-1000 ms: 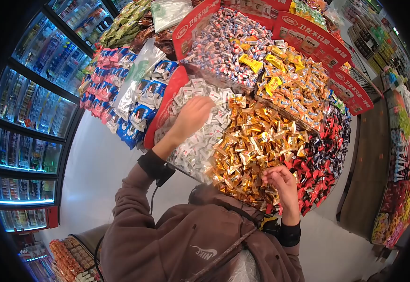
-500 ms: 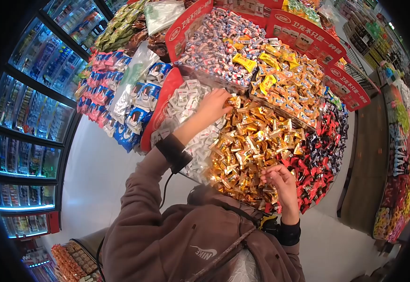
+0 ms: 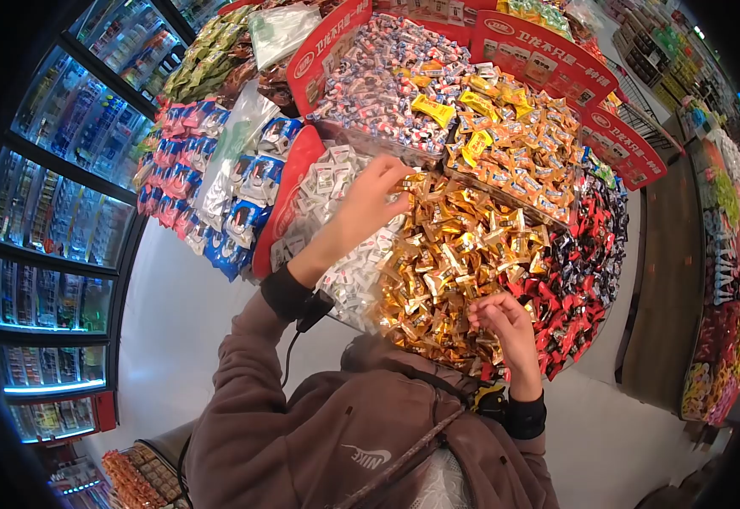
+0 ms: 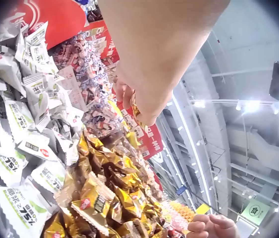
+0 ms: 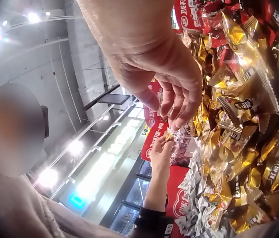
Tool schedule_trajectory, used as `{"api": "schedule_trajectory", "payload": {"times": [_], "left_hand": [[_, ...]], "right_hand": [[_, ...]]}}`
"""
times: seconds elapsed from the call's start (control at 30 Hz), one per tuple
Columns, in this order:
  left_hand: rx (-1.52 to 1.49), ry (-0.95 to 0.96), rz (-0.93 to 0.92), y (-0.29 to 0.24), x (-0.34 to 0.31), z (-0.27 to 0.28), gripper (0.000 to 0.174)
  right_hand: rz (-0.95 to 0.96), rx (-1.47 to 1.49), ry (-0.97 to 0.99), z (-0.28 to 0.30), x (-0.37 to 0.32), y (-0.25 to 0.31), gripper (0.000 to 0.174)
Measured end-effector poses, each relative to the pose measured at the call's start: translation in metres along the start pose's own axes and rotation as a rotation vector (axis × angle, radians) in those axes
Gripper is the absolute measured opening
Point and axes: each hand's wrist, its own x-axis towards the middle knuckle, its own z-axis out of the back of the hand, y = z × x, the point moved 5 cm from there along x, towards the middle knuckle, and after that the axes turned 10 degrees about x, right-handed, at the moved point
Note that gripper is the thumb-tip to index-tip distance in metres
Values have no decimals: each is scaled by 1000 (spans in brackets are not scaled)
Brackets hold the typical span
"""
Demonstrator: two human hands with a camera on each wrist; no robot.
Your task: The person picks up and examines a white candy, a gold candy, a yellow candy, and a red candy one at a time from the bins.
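- Gold-wrapped sweet [image 4: 135, 106]: pinched by left hand [image 3: 368, 206], at gold pile [image 3: 459, 254]'s far-left corner; could be dropped if grip is loosened.
- Right hand [image 3: 511, 332]: empty, fingers loosely curled; pile could be spilled by brushing.

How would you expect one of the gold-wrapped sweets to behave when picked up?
A gold-wrapped sweet should feel light, as it looks small beside the left hand. Its shiny wrapper may be slippery, though the crimped ends probably offer a grip. Lying loosely among others in the heap, it may set neighbours sliding.
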Motion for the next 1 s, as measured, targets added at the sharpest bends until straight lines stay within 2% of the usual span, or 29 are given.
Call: {"api": "schedule_trajectory", "payload": {"times": [0.17, 0.43, 0.77, 0.87, 1.0], "left_hand": [[-49, -5, -4, -27, -4, 14, 36], [13, -55, -77, -31, -6, 15, 36], [1, -3, -88, -34, -10, 7, 35], [-97, 81, -80, -53, -16, -2, 32], [-176, 152, -252, -95, -22, -15, 35]], "right_hand": [[-4, 1, 2, -3, -1, 0, 13], [2, -11, 17, -4, -2, 0, 12], [8, -39, 31, -4, -3, -1, 11], [44, -15, 62, -5, 3, 4, 12], [202, 70, -83, -18, 12, 27, 21]]}}
